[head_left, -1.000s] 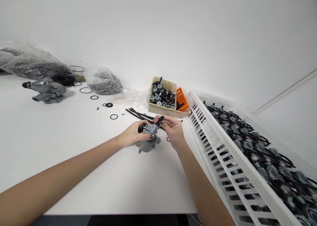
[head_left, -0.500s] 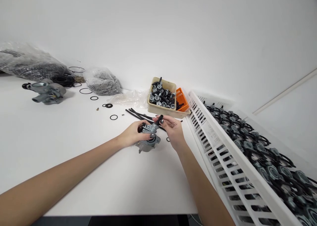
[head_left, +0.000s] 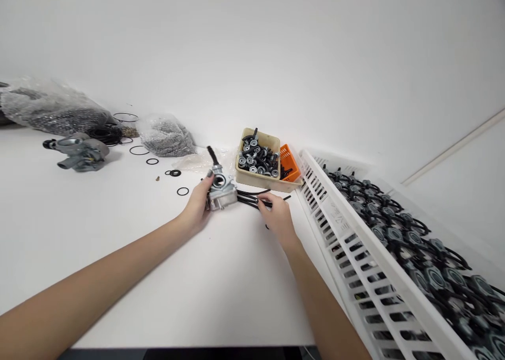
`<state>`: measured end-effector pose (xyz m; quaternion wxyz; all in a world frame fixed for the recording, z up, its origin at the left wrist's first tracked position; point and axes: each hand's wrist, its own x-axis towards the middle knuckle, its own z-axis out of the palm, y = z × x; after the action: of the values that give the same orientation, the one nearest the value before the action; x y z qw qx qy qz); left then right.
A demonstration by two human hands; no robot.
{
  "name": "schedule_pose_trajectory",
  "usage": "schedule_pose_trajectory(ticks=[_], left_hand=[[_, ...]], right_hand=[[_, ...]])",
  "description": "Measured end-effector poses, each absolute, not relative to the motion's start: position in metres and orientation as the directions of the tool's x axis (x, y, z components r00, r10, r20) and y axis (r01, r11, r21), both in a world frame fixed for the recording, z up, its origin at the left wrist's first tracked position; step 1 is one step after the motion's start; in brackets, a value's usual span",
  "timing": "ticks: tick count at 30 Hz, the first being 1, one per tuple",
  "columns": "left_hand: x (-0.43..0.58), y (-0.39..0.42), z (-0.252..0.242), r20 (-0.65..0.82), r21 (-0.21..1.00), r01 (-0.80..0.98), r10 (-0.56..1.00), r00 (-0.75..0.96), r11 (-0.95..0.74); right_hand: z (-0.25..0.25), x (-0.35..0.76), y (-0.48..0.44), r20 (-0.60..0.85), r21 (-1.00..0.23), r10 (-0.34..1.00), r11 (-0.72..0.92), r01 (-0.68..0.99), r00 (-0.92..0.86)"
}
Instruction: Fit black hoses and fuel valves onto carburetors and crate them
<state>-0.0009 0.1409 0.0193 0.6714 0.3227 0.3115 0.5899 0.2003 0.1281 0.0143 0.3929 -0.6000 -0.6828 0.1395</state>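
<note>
Left hand (head_left: 197,202) clamps a carburetor (head_left: 222,196); right hand (head_left: 278,212) touches black tubes (head_left: 248,197), grip unclear.

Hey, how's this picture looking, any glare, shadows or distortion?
Head view: soft light, a faint shadow on the table between the arms; head view: highlights on the metal part in the left hand, glints on the plastic bags; head view: the white crate looks stretched toward the lower right, perhaps lens distortion.

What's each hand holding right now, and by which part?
Left hand: the metal carburetor, gripped by its left side in view. Right hand: at the black tubes; whether it holds any cannot be told.
</note>
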Motion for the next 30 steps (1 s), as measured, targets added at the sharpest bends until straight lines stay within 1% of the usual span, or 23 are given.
schedule_pose_trajectory(ticks=[2,3,6,9,12,15,17,19,21,23,26,28,30], left_hand=[[-0.003,0.144,0.028,-0.089,0.723,-0.687,0.996,0.008,0.07],[-0.005,0.145,0.032,-0.101,0.707,-0.705,0.995,-0.015,0.061],[-0.012,0.149,0.04,-0.092,0.671,-0.739,0.996,-0.007,0.057],[-0.018,0.153,0.042,-0.064,0.647,-0.761,0.998,-0.009,0.035],[-0.023,0.157,0.04,-0.039,0.645,-0.764,0.997,-0.064,-0.024],[-0.026,0.161,0.038,-0.025,0.648,-0.757,0.99,-0.138,-0.089],[-0.029,0.162,0.039,-0.034,0.649,-0.752,0.983,-0.18,-0.115],[-0.031,0.162,0.042,-0.066,0.648,-0.752,0.975,-0.214,-0.121],[-0.032,0.162,0.045,-0.102,0.641,-0.759,0.968,-0.231,-0.114],[-0.032,0.16,0.048,-0.119,0.636,-0.765,0.966,-0.23,-0.104],[-0.028,0.157,0.047,-0.117,0.634,-0.771,0.976,-0.181,-0.067],[-0.025,0.154,0.045,-0.119,0.639,-0.768,0.982,-0.144,-0.036],[-0.022,0.152,0.041,-0.132,0.647,-0.763,0.986,-0.104,0.006]], right_hand=[[0.012,0.201,0.128,0.341,-0.566,0.94,0.215,0.796,-0.011],[0.011,0.201,0.128,0.323,-0.53,0.946,0.204,0.823,-0.026],[0.009,0.2,0.127,0.28,-0.467,0.958,0.19,0.863,-0.06],[0.007,0.201,0.126,0.282,-0.467,0.957,0.2,0.861,-0.069],[0.007,0.202,0.126,0.291,-0.482,0.955,0.201,0.853,-0.06],[0.008,0.202,0.126,0.279,-0.576,0.96,0.166,0.801,0.002],[0.01,0.202,0.128,0.259,-0.685,0.963,0.134,0.716,0.067],[0.013,0.202,0.13,0.249,-0.795,0.961,0.133,0.591,0.118],[0.018,0.201,0.132,0.243,-0.892,0.958,0.16,0.424,0.15],[0.023,0.199,0.131,0.236,-0.952,0.959,0.195,0.237,0.157],[0.03,0.195,0.129,0.242,-0.97,0.955,0.244,0.012,0.172],[0.032,0.193,0.127,0.261,-0.957,0.946,0.28,-0.08,0.192],[0.033,0.191,0.126,0.281,-0.943,0.938,0.309,-0.124,0.204]])
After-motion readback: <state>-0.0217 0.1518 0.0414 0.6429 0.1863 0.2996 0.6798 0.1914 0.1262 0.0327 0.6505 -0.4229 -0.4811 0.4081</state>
